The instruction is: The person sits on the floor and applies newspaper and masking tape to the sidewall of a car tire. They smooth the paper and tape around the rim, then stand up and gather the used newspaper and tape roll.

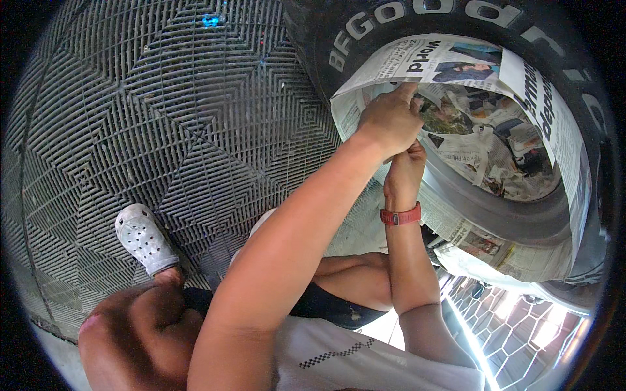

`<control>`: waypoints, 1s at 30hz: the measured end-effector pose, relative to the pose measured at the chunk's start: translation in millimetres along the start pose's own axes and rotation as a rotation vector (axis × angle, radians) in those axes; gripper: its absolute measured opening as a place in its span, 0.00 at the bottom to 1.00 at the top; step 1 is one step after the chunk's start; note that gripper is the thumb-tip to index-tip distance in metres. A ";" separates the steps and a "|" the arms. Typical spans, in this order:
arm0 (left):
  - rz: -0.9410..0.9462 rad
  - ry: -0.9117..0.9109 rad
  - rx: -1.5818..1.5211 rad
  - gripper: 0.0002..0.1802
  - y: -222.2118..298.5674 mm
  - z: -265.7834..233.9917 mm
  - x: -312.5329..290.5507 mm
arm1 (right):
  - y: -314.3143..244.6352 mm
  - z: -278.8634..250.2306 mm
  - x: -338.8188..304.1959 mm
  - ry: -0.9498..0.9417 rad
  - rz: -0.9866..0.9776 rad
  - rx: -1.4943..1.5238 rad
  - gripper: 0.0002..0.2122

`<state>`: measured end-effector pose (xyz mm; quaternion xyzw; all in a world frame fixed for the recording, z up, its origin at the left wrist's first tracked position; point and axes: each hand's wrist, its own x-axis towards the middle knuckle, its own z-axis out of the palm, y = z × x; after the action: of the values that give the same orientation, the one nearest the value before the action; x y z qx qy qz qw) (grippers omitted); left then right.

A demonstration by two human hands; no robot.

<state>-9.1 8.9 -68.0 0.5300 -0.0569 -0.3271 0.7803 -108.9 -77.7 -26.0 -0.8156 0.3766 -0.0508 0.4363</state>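
A wheel rim point(525, 218) with a smooth grey lip sits inside a large black tire point(313, 49) with raised lettering. Newspaper sheets point(391, 62) stand round the rim as a collar, and more crumpled newspaper point(479, 140) covers its middle. At the rim's left edge is my left hand point(391, 120), its index finger stretched against the newspaper and its other fingers curled. Just below it, nearly touching, my right hand point(405, 171) has its fingers pinched together at the rim's lip. What either hand grips is too small or hidden to make out.
Black ribbed floor tiles point(163, 137) spread across the left, with a blue paint spot point(210, 21) near the top. My bent legs and a speckled white clog point(145, 238) are at lower left. Bright hexagonal lights point(508, 329) show at lower right.
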 end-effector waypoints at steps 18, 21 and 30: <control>0.309 0.493 0.176 0.29 18.2 58.2 -16.2 | -23.7 -47.2 -108.8 0.271 0.216 -0.124 0.08; 0.153 0.188 0.034 0.31 23.6 46.1 -13.4 | -23.2 -40.6 -127.0 0.105 0.161 -0.292 0.10; 0.190 0.120 0.277 0.34 48.4 -9.4 -15.9 | -36.1 -45.5 -98.7 0.114 -0.256 -0.446 0.10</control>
<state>4.4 36.3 -26.1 0.6433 -0.1047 -0.2084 0.7292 -177.3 -31.2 53.3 -0.9285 0.2960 -0.0671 0.2140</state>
